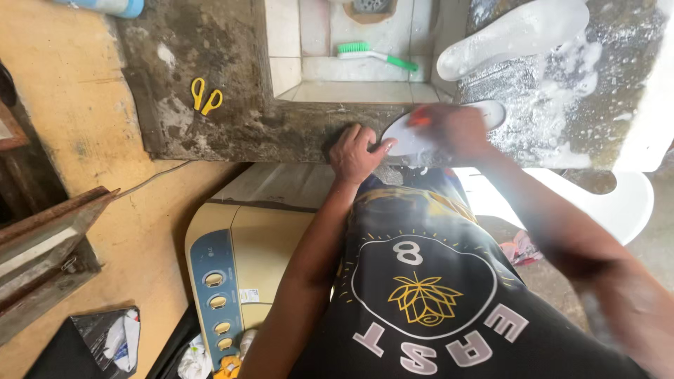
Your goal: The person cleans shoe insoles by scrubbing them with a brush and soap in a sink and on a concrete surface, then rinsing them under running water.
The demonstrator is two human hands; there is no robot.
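A: Starting with the biggest thing, what fills the view?

B: The grey concrete wash counter (232, 105), stained and wet, runs across the top. Set into it is a tiled basin (316, 70), and soapy foam covers the counter's right part.

A: And below it?

B: A cream washing machine (246, 267) with a blue control strip stands at the person's left side. A white plastic chair (618, 203) shows at the right, under the counter's edge.

A: Now the shoe parts?

B: 2 white insoles. The far insole (516, 35) lies in the foam at the upper right, untouched. The near insole (407, 137) lies flat on the counter's front edge, right in front of the person.

A: What are the hands doing?

B: The left hand (357, 153) presses down on the heel end of the near insole, fingers curled and thumb against its rim. The right hand (456, 128) is blurred; it is closed around a small orange brush (420, 119) that sits on the insole.

A: Smaller things?

B: A green-and-white scrub brush (372, 55) lies in the basin, well apart from the hands. Yellow scissors (205, 95) rest on the counter's left part.
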